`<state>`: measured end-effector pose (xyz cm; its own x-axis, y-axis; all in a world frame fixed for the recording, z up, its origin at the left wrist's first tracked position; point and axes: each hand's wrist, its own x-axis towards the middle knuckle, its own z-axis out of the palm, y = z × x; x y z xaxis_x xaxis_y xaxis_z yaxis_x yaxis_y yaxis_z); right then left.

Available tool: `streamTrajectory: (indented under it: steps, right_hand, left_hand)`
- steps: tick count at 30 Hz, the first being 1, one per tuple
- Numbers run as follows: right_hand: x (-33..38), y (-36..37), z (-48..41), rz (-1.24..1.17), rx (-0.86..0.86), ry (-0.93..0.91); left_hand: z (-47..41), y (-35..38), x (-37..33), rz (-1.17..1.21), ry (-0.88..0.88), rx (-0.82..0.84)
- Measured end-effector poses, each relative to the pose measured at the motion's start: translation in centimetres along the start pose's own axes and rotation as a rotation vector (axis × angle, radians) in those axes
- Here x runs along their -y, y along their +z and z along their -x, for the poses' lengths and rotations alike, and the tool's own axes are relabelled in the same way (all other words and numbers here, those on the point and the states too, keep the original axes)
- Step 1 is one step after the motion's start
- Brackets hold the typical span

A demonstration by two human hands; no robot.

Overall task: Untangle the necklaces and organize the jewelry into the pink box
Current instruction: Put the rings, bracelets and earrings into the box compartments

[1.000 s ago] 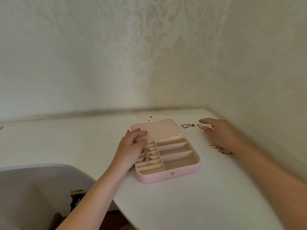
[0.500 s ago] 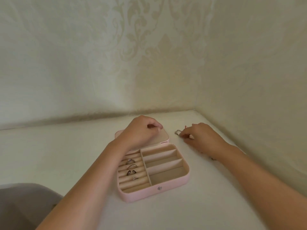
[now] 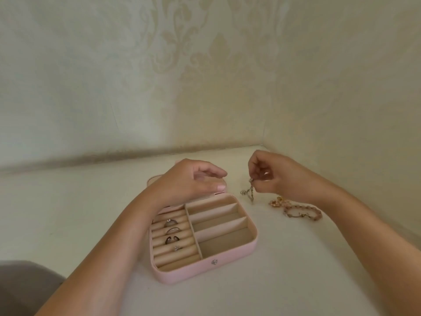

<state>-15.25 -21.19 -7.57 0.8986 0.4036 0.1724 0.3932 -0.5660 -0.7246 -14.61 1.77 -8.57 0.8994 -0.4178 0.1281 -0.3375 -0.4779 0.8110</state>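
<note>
Lifted right hand [image 3: 281, 176] clear of the table [image 3: 296, 274] versus 0.5 s ago. Took small silver chain [image 3: 248, 193] up with it, pinched between thumb and fingertips, hanging just right of the far right corner of the pink box [image 3: 205, 271]. Could not tell whether its lowest link touched the tabletop. Barely moved left hand [image 3: 189, 181]: found it over the box lid [image 3: 202, 197], fingers loosely curled, gripping nothing. Could not tell whether it rested on the lid. Saw the box open mid-table, lid folded back behind the tray and mostly hidden under left hand. Counted four rings [image 3: 172, 231] seated in the roll slots on the tray's left half. Noted divided compartments [image 3: 218, 224] on the right half and a snap stud [image 3: 214, 261] on the front wall. Spotted gold-pink jewelry tangle [image 3: 298, 210] lying on the table below right wrist, right of the box, apart from both box and hanging chain.
</note>
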Motion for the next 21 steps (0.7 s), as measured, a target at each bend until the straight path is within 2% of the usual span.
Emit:
streamTrajectory:
  steps: [3, 7, 10, 15, 21]
  right_hand:
    - [1.8, 0.5, 0.2, -0.356, -0.001, -0.081]
    - [2.9, 2.2, 0.3, -0.474, -0.098, -0.146]
    - [3.4, 2.6, 0.3, -0.547, -0.180, -0.144]
    - [2.7, 2.7, 0.0, -0.483, -0.261, -0.075]
    - [1.3, 4.6, -0.5, -0.293, -0.172, 0.062]
  left_hand:
    - [0.1, 0.4, -0.7, 0.199, 0.060, 0.072]
    - [0.4, 0.9, -0.7, 0.292, 0.086, 0.176]
    - [0.4, 0.6, -0.6, 0.193, 0.082, 0.180]
    - [0.9, -1.5, -0.6, 0.207, -0.012, 0.132]
    - [1.1, -2.5, 0.0, -0.027, -0.187, 0.232]
